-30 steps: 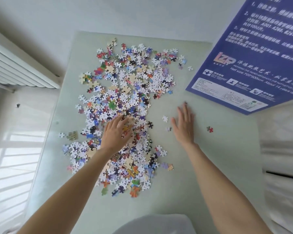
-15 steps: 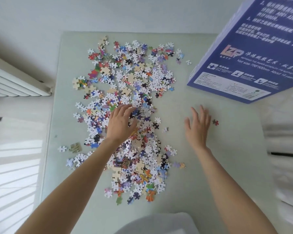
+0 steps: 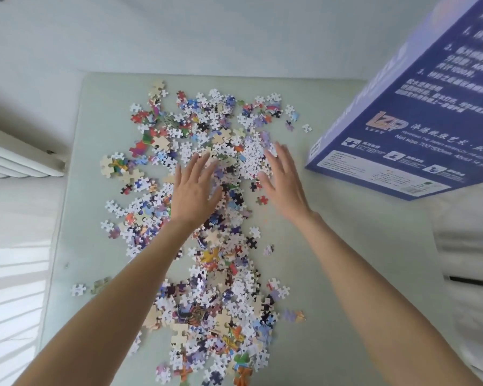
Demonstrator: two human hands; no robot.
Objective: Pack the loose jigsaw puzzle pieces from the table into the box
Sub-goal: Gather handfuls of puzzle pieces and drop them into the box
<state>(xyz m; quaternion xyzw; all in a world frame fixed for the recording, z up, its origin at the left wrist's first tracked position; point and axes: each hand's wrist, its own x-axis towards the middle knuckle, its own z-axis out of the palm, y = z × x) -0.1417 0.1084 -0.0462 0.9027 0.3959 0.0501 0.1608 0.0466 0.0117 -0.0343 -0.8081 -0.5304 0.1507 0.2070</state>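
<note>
Head cam, looks down on table (image 3: 346, 274).

White radiator (image 3: 17, 154) at left — sunlit floor (image 3: 9, 302) below.

One table (image 3: 346, 274) fills the middle of the frame. One blue box (image 3: 418, 129) sits at upper right. Two hands, the left hand (image 3: 193, 190) and the right hand (image 3: 285, 182), are near the centre. Puzzle pieces (image 3: 215, 274) are too many to count.
</note>
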